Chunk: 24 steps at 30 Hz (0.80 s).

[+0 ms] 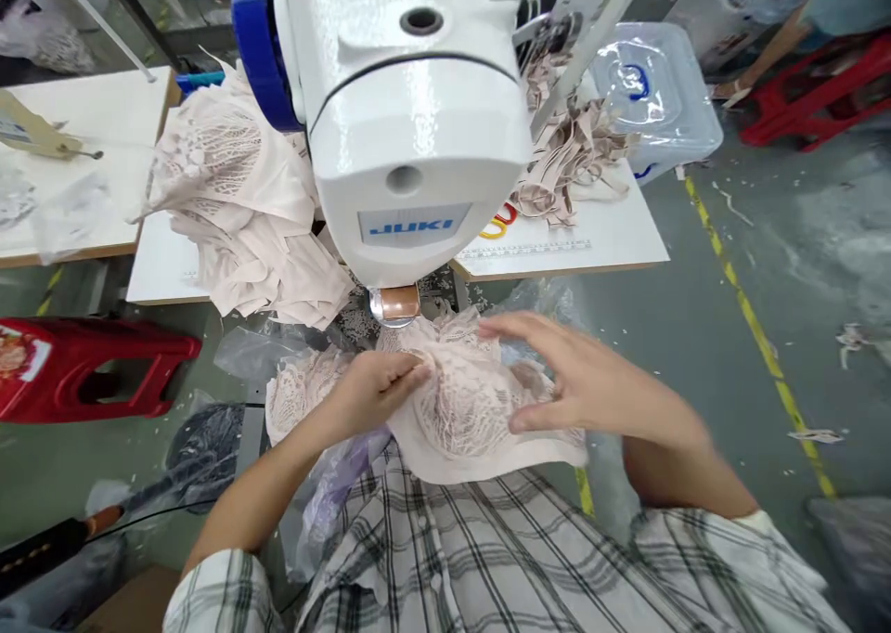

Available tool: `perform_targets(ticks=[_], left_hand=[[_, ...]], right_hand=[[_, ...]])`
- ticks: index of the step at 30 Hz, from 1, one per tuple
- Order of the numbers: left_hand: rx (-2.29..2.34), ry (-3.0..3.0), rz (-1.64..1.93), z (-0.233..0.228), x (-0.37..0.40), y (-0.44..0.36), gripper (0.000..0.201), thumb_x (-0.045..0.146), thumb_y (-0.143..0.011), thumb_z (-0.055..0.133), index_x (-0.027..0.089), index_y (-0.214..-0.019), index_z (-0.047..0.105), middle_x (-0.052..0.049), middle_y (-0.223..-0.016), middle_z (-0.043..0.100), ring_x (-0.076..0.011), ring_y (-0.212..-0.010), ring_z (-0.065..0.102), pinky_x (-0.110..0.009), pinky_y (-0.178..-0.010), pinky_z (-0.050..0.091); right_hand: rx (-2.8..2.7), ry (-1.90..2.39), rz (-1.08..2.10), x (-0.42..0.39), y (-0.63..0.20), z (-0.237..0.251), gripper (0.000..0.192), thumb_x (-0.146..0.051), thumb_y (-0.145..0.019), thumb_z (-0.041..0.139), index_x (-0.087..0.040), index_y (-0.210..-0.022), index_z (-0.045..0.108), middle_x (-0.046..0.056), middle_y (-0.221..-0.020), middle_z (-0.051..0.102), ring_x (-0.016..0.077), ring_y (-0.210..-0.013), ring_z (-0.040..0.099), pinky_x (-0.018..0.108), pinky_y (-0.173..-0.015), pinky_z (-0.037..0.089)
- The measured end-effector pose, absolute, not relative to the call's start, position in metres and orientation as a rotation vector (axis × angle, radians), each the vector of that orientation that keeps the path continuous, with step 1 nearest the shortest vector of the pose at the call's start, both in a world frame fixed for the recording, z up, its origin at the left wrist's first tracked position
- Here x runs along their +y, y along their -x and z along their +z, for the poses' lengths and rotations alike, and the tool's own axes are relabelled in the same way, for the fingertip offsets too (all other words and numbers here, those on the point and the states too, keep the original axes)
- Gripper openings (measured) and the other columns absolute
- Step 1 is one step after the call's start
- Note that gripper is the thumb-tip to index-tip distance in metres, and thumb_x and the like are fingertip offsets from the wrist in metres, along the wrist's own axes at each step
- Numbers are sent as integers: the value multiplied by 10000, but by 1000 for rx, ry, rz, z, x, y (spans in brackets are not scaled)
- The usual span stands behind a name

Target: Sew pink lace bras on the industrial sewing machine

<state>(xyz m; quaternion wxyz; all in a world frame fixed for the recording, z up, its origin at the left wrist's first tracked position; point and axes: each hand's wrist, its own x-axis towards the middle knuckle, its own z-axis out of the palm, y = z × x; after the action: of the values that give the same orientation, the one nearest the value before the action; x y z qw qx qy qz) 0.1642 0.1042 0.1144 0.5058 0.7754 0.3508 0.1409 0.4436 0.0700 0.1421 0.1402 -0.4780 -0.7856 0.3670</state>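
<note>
A pale pink lace bra (463, 410) lies in front of me below the head of a white sewing machine (418, 132). My left hand (380, 387) pinches the bra near its middle, thumb and fingers pressed together on the fabric. Over the right-hand cup, my right hand (563, 373) is spread, thumb apart from the fingers, with nothing gripped between them. Another lace cup (303, 392) shows to the left, partly behind my left wrist. The upper edge of the bra reaches up to the machine's needle area, which the machine head partly hides.
Left of the machine is a heap of pink lace pieces (243, 187). On the right, a pile of straps (563, 169) lies by scissors with red and yellow handles (496, 227). A clear lidded bin (654, 95) stands behind; a red stool (90, 368) stands left. Another person's arm (772, 53) shows far right.
</note>
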Motion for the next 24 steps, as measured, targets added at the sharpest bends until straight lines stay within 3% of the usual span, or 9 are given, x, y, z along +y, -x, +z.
perform_targets(ticks=[1, 3, 6, 9, 13, 17, 24], left_hand=[[799, -1901, 327, 117, 105, -174, 444, 380, -1036, 435, 202, -637, 354, 58, -549, 319, -84, -488, 304, -266, -510, 213], [737, -1980, 309, 120, 108, -186, 420, 351, -1037, 434, 196, -647, 418, 56, -538, 368, -85, -479, 334, -267, -510, 225], [859, -2094, 353, 122, 115, -189, 429, 330, -1009, 488, 178, -610, 461, 61, -508, 353, -77, -472, 302, -262, -497, 194], [1125, -1996, 424, 124, 131, -178, 490, 415, -943, 610, 169, -543, 472, 54, -481, 388, -74, -470, 318, -243, -467, 190], [1311, -1717, 467, 125, 155, -163, 365, 414, -854, 713, 172, -614, 583, 35, -542, 489, -86, -505, 382, -226, -472, 250], [1432, -1603, 568, 117, 168, -159, 418, 355, -827, 693, 188, -531, 452, 22, -537, 448, -105, -559, 410, -233, -501, 284], [1540, -1737, 726, 105, 177, -161, 362, 302, -782, 677, 201, -549, 419, 33, -544, 384, -109, -594, 376, -224, -524, 323]], right_hand=[[-2236, 1382, 967, 72, -440, 133, 975, -712, -731, 770, -229, -1512, 440, 165, -1420, 592, 351, -1239, 595, 449, -961, 517], [-2244, 1221, 1022, 80, -427, 110, 807, -698, -807, 709, -232, -1440, 529, 151, -1394, 623, 334, -1265, 588, 447, -1009, 484], [-2192, 1095, 1248, 96, -405, 81, 422, -573, -972, 551, -201, -1090, 710, 61, -925, 753, 206, -839, 690, 297, -731, 471], [-1958, 1222, 1238, 112, -389, 70, 419, -548, -979, 528, -180, -845, 678, 0, -678, 652, 136, -630, 589, 251, -588, 344], [-1709, 1313, 1204, 134, -379, 73, 423, -535, -939, 560, -178, -716, 597, -16, -670, 597, 115, -632, 515, 249, -608, 328], [-1646, 1370, 1243, 154, -377, 73, 459, -545, -906, 582, -180, -632, 536, -20, -639, 537, 118, -637, 481, 259, -621, 325], [-1617, 1405, 1287, 166, -379, 74, 417, -566, -863, 659, -165, -749, 663, 20, -747, 639, 189, -788, 576, 287, -729, 398]])
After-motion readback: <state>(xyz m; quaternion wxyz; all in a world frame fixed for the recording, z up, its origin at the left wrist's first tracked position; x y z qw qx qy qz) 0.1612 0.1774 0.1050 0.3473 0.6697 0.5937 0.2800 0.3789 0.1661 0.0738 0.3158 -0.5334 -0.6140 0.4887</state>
